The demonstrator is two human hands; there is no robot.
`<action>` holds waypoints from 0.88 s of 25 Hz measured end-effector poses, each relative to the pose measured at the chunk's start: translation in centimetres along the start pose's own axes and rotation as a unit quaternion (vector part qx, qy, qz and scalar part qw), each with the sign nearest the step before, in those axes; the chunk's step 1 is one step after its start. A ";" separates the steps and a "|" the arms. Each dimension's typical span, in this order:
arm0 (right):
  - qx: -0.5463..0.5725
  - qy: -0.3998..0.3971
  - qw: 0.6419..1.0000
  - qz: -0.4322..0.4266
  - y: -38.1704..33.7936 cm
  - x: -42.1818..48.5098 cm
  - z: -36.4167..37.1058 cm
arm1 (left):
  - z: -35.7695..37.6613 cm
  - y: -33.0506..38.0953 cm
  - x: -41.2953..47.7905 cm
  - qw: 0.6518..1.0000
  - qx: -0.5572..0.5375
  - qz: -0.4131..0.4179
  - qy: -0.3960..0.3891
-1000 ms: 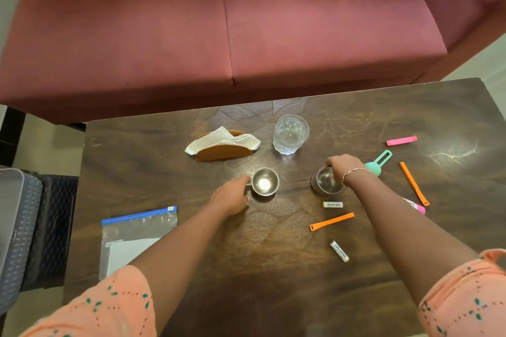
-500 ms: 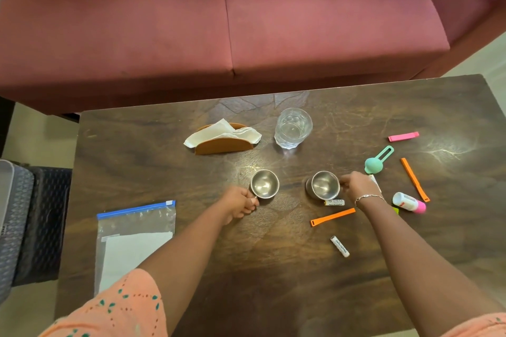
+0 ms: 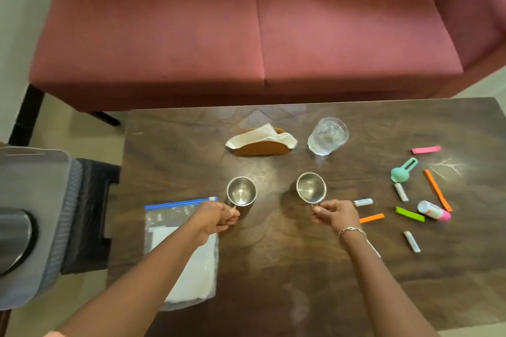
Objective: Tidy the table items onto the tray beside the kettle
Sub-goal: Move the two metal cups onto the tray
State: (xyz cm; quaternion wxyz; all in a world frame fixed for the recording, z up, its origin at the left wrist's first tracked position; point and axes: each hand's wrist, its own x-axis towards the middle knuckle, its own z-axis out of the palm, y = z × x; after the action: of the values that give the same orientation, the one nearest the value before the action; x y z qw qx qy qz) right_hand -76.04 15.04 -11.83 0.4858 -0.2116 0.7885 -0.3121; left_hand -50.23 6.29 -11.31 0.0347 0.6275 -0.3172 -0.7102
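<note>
A dark wooden desk (image 3: 273,268) stands before a red sofa (image 3: 246,35). The left hand (image 3: 216,220) grips the handle of 1 steel cup (image 3: 241,191), fingers (image 3: 230,220) curled round it, just beside a zip bag (image 3: 169,216). The right hand (image 3: 338,215) pinches the handle of a 2nd steel cup (image 3: 311,188), which tilts. Both cups are at mid-desk, well apart from the grey tray (image 3: 32,172) and kettle (image 3: 13,241) at far left. Behind them stand a napkin holder (image 3: 260,146) and a glass (image 3: 327,136); coloured clips (image 3: 437,190) lie to the right.

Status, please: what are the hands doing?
Left hand grips left steel cup by handle. Right hand pinches right steel cup by handle. Zip bag lies between cups and tray.
</note>
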 end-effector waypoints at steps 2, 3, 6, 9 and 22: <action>0.059 -0.013 0.998 0.003 -1.6 -1.5 3.9 | -2.5 -0.1 -0.9 1.000 -0.012 0.009 0.015; 0.082 -0.025 0.996 0.003 -2.7 -2.1 6.7 | -4.6 -0.1 -1.5 0.999 -0.020 0.013 0.027; 0.157 -0.078 0.984 0.007 -5.9 -3.8 14.2 | -10.1 0.3 -3.5 0.996 -0.064 0.019 0.063; 0.179 -0.120 0.976 0.012 -9.1 -5.5 22.2 | -16.8 0.6 -5.8 0.990 -0.088 0.027 0.105; 0.169 -0.217 0.961 0.015 -17.0 -9.1 49.1 | -45.3 4.5 -10.3 0.972 -0.072 0.011 0.223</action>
State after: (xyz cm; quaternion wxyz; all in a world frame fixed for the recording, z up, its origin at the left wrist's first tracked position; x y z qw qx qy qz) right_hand -27.41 -5.40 -10.56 0.6784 -0.1775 0.6033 -0.3799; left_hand -8.26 -11.14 -0.58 0.1577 0.7626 -0.2560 -0.5728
